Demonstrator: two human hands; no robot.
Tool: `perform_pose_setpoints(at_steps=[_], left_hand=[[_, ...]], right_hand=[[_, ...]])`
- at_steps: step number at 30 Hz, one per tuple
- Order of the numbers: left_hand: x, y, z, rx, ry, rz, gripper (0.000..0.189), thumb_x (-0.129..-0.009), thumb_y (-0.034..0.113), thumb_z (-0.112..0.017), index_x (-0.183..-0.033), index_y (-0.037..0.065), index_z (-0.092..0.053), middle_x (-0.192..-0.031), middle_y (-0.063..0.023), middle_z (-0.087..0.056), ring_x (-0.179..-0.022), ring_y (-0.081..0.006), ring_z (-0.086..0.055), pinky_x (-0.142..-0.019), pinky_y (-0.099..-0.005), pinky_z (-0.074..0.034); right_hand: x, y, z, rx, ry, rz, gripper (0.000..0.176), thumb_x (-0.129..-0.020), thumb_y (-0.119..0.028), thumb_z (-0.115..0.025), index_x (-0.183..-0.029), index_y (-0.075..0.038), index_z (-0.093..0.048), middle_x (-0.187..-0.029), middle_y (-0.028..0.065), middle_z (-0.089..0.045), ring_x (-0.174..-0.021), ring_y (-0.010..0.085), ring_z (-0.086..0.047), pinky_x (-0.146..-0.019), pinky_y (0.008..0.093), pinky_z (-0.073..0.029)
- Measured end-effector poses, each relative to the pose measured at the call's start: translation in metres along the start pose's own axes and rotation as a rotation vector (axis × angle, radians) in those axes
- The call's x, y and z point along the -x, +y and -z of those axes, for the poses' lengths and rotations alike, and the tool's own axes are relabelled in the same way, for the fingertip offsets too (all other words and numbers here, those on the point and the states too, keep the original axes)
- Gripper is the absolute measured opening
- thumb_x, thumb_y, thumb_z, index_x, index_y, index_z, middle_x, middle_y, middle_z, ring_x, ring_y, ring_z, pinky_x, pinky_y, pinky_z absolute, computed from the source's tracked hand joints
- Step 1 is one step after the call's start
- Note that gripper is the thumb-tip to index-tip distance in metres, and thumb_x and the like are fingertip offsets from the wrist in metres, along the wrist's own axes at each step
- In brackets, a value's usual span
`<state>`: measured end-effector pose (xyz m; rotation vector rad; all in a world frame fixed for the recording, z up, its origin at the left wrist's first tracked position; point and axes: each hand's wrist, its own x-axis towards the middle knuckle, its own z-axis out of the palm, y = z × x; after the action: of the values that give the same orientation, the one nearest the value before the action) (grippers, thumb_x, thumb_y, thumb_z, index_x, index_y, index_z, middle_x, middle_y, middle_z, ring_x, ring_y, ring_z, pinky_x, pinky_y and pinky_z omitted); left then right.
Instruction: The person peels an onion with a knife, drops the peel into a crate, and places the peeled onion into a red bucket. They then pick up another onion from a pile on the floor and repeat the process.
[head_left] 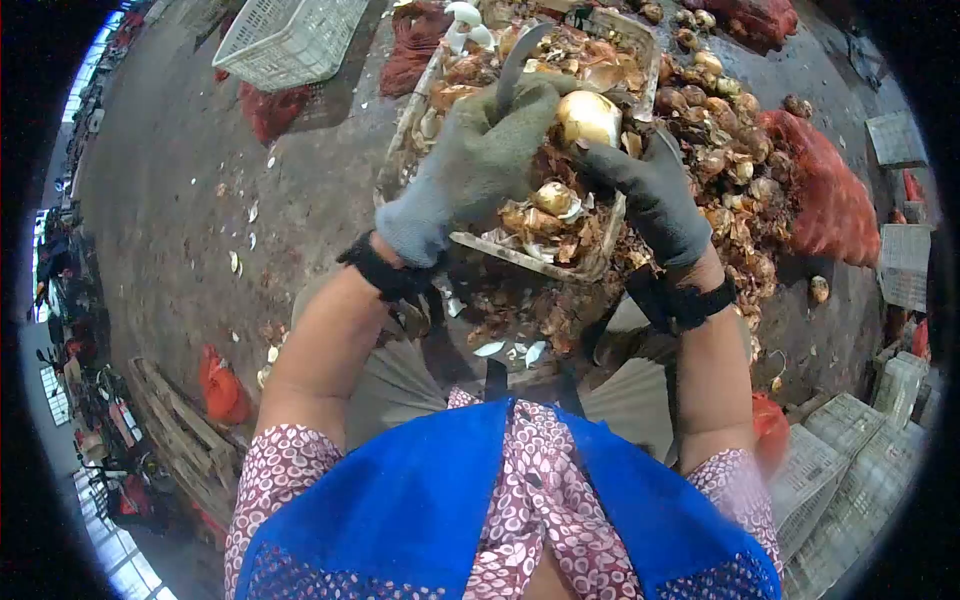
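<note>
My left hand [475,155], in a grey-green work glove, is closed around a knife [520,62] whose curved blade points up and away from me. A pale, partly peeled onion [590,120] sits between my two hands, above a crate [612,235] of onions and loose skins. My right hand [650,190], in a dark grey glove, grips the onion from its lower right side. The fingers of my left hand reach the onion's left edge. The knife's handle is hidden inside my left hand.
A heap of unpeeled onions [735,160] lies right of the crate, beside a red mesh sack [825,195]. A white plastic basket [290,45] stands at the upper left. More crates [830,450] are stacked at the lower right; a wooden pallet [180,430] lies at the left.
</note>
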<state>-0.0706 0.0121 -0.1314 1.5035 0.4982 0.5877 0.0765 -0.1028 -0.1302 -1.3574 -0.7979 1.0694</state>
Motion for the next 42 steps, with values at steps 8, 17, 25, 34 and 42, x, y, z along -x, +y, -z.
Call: perform_pose_setpoints(at_steps=[8,17,25,34,42], left_hand=[[0.013,0.003,0.022,-0.832,-0.288,-0.287,0.03,-0.091,0.019,-0.059,-0.119,0.007,-0.058,-0.085,-0.0176,-0.066,-0.072,-0.0314,-0.064,-0.064,-0.037,-0.049],[0.014,-0.009,0.035,-0.932,-0.417,-0.162,0.023,-0.089,0.016,-0.058,-0.111,0.007,-0.058,-0.088,-0.0195,-0.064,-0.08,-0.0372,-0.063,-0.068,-0.0408,-0.049],[0.01,-0.016,0.024,-0.879,-0.081,-0.427,0.045,-0.085,0.014,-0.066,-0.128,0.012,-0.053,-0.098,-0.0158,-0.067,-0.09,-0.0319,-0.066,-0.076,-0.0357,-0.052],[0.008,-0.017,0.016,-1.293,-0.094,-0.181,0.058,-0.079,0.022,-0.068,-0.131,0.01,-0.045,-0.099,-0.016,-0.063,-0.083,-0.0369,-0.063,-0.065,-0.0435,-0.051],[0.008,-0.009,0.014,-0.409,-0.36,0.172,0.033,-0.085,0.013,-0.061,-0.116,0.005,-0.061,-0.084,0.0037,-0.061,-0.068,-0.0054,-0.053,-0.058,-0.0223,-0.044]], right_hand=[[-0.005,0.006,0.015,0.193,-0.044,0.12,0.047,-0.073,-0.012,-0.071,-0.116,0.0,-0.057,-0.101,0.0048,-0.066,-0.088,0.0124,-0.062,-0.078,0.0275,-0.051],[0.012,-0.013,0.015,-0.056,-0.087,0.044,0.043,-0.074,-0.01,-0.07,-0.114,0.0,-0.059,-0.103,0.0084,-0.067,-0.089,0.0149,-0.065,-0.079,0.0282,-0.053],[0.006,-0.011,0.023,-0.143,0.004,0.037,0.041,-0.08,-0.008,-0.066,-0.118,0.001,-0.056,-0.103,0.0083,-0.066,-0.088,0.0156,-0.066,-0.074,0.0283,-0.055],[0.005,-0.008,0.011,-0.202,0.017,-0.056,0.038,-0.08,-0.015,-0.069,-0.114,-0.001,-0.058,-0.099,0.0063,-0.067,-0.082,0.0132,-0.066,-0.07,0.0249,-0.053],[0.003,-0.013,0.008,0.066,0.024,0.011,0.049,-0.075,-0.014,-0.07,-0.119,0.0,-0.055,-0.099,0.0046,-0.065,-0.083,0.0113,-0.063,-0.073,0.0255,-0.051]])
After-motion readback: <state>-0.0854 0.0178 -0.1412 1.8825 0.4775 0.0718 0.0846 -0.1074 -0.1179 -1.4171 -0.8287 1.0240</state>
